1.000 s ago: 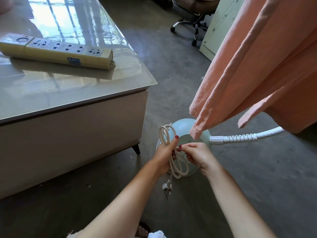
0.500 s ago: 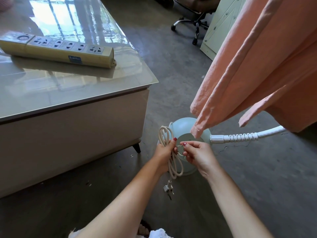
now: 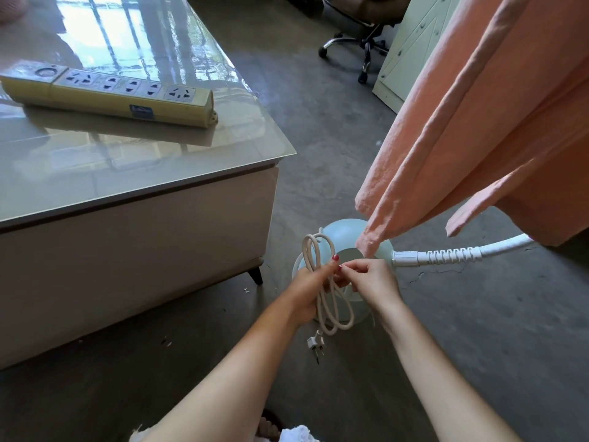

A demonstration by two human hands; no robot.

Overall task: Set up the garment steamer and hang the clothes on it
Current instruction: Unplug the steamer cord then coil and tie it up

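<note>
Cord [image 3: 322, 282], coiled, hangs above the steamer base [image 3: 341, 231] on the floor; left hand [image 3: 307, 288] fingers clench the bundle, right hand [image 3: 373, 282] fingers pinch its middle. Plug [image 3: 315, 342] dangles below; peach garment [image 3: 478, 122] hangs right.

Glossy, mirror-like top on the desk [image 3: 159, 161]; matt, rough concrete floor [image 3: 318, 106]; crinkled peach cloth garment [image 3: 478, 122]; smooth plastic steamer base [image 3: 341, 231], ribbed hose [image 3: 446, 255], yellowed plastic power strip [image 3: 108, 97]
</note>
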